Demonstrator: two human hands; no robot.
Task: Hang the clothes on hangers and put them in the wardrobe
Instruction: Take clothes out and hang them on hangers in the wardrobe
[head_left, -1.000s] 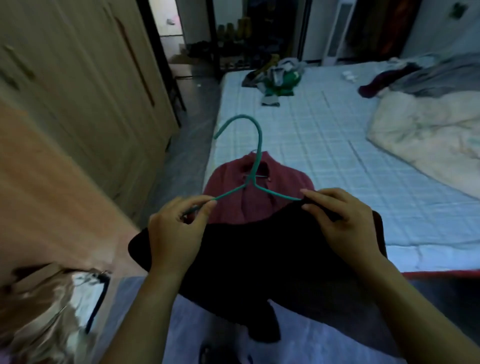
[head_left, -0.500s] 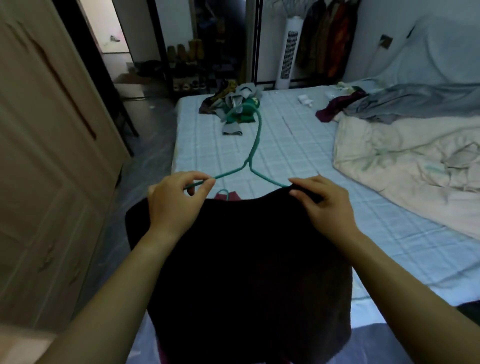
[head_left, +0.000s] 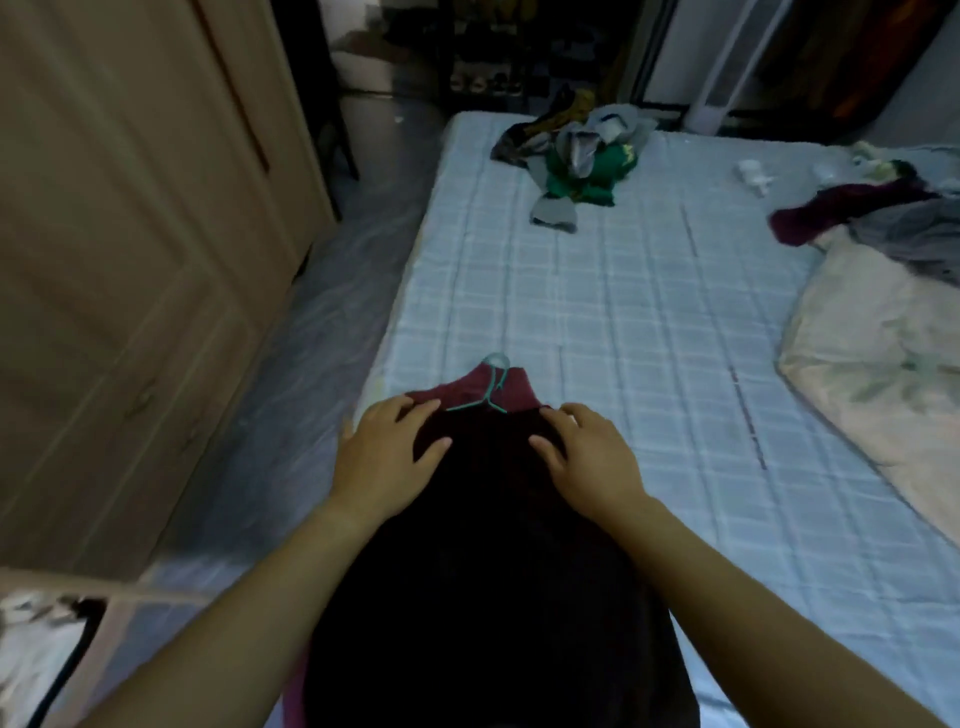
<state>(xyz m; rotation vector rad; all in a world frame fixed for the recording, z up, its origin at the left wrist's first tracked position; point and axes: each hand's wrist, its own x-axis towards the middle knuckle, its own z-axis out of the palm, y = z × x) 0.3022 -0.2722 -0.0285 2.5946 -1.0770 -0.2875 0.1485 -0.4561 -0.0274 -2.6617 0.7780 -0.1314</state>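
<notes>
Hands are laid palm down at the ends of two forearms stretched forward from the lower edge, the left hand (head_left: 387, 452) and the right hand (head_left: 584, 457) set side by side with a narrow gap between them. Neither grip is closed on anything: the fingers are spread nearly straight and are pressed flat on the upper part of a dark garment (head_left: 493, 571), one hand near each shoulder. Just beyond the fingertips, a green hanger (head_left: 488, 400) is seen, its two arms disappearing under the dark cloth and its neck lying on a strip of maroon fabric (head_left: 517, 387) that shows at the garment's top edge; the hook is pointed away from the person. The garment is spread on the near end of a bed (head_left: 597, 312) covered in a pale checked sheet. Farther up the bed a pile of clothes (head_left: 576, 156) is heaped, a cream duvet (head_left: 883, 364) is bunched on the right, and wardrobe doors (head_left: 130, 208) are seen on the left.
</notes>
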